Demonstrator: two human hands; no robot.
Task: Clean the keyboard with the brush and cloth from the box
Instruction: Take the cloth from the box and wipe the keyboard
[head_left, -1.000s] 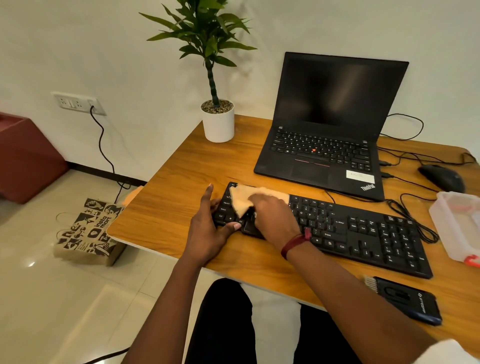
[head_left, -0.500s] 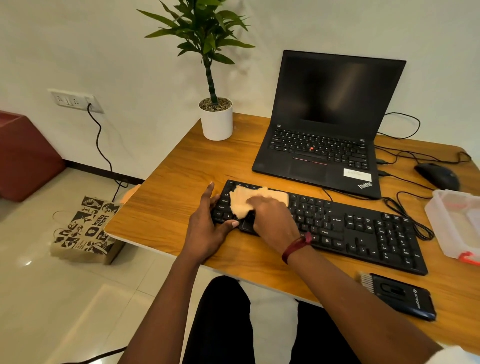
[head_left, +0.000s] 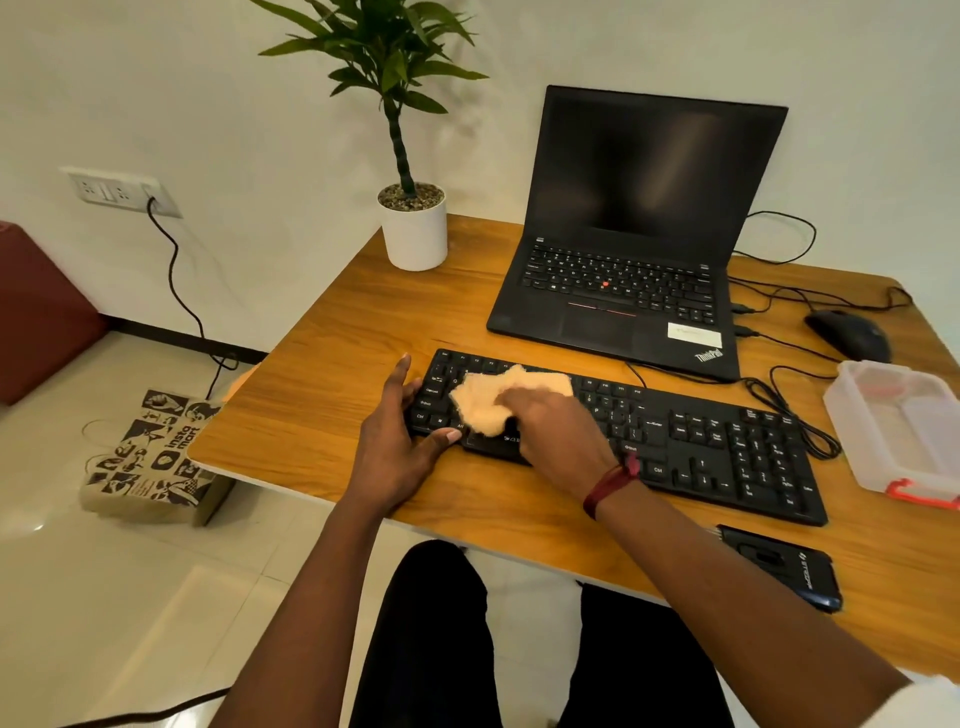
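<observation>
A black keyboard (head_left: 717, 447) lies along the front of the wooden desk (head_left: 332, 364). A pale orange cloth (head_left: 483, 397) is spread over its left keys. My right hand (head_left: 558, 431) presses flat on the cloth's right part, fingers over it. My left hand (head_left: 397, 441) grips the keyboard's left end, thumb on the front edge and fingers along the side. The clear plastic box (head_left: 898, 426) with a red latch stands open at the right edge. A black brush (head_left: 779, 566) with short bristles lies near the desk's front right edge.
An open black laptop (head_left: 639, 249) stands behind the keyboard. A potted plant (head_left: 413, 228) is at the back left, a black mouse (head_left: 849, 332) and cables at the back right. A printed paper bag (head_left: 150, 457) sits on the floor to the left.
My right hand and the cloth have shifted slightly to the right across the keys, and the cloth lies more spread out. My left hand keeps its hold on the keyboard's end.
</observation>
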